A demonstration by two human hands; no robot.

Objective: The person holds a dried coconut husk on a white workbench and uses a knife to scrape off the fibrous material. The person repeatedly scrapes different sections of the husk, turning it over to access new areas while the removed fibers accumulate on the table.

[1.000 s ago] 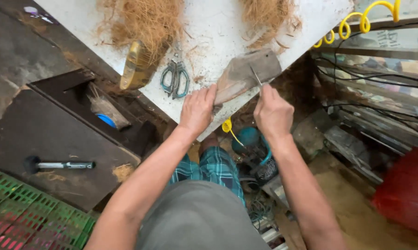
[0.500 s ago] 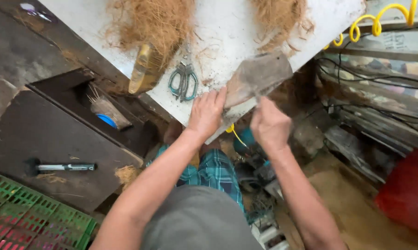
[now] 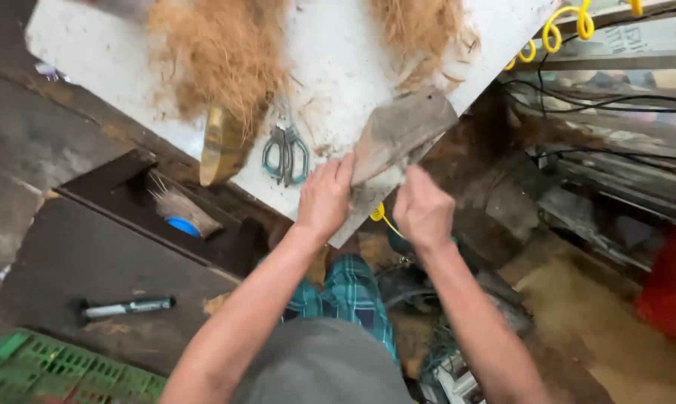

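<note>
Husk (image 3: 402, 131), a grey-brown slab, lies at the centre of the frame on the near edge of the white board (image 3: 338, 67). Your left hand (image 3: 324, 196) presses on its lower end, fingers together and laid flat over it. Your right hand (image 3: 422, 212) is curled just right of that end; motion blur hides whether it grips anything, so I cannot tell. Left of your left hand lie scissors (image 3: 285, 153), then a curved yellow shell piece (image 3: 222, 150) under a fibre heap (image 3: 222, 60). A second heap (image 3: 420, 26) sits at top centre. A marker (image 3: 125, 307) lies lower left.
</note>
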